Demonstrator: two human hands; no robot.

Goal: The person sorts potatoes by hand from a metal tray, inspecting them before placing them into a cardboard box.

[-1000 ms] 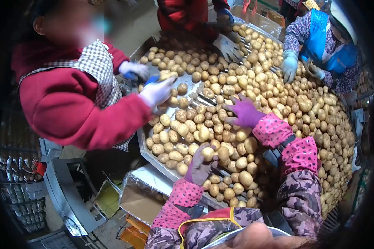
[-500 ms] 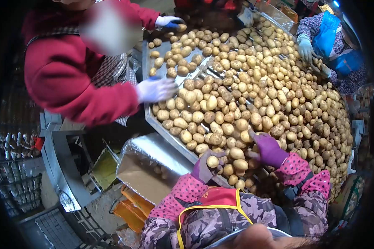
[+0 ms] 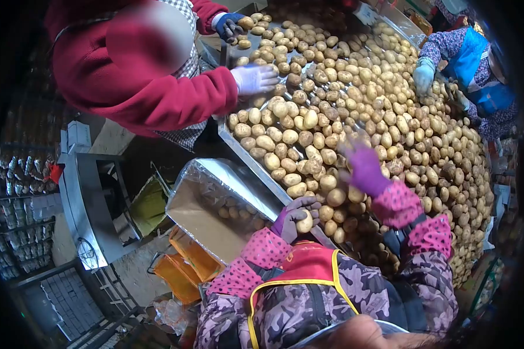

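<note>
My left hand (image 3: 290, 220), in a purple and grey glove, is closed around a pale potato (image 3: 304, 223) by the near edge of the sorting table. My right hand (image 3: 364, 167), gloved the same way, is over the spread of potatoes (image 3: 416, 139). Motion smears its fingers, so I cannot make out whether anything is in them. Loose potatoes of mixed size, some clean and some soil-stained, lie all around both hands. The table's metal rim (image 3: 256, 167) runs along the near left side.
A plastic-lined carton (image 3: 195, 224) with several potatoes inside stands left of the table. A person in a red sleeve (image 3: 174, 99) reaches across the far left; another with a pale glove (image 3: 424, 77) works at the far right. Orange crates (image 3: 180, 270) and a metal machine (image 3: 90, 209) are lower left.
My right hand has moved forward over the potatoes. The left hand still holds a potato, drawn nearer my apron. The red-sleeved person's hands have shifted, and the view has moved slightly.
</note>
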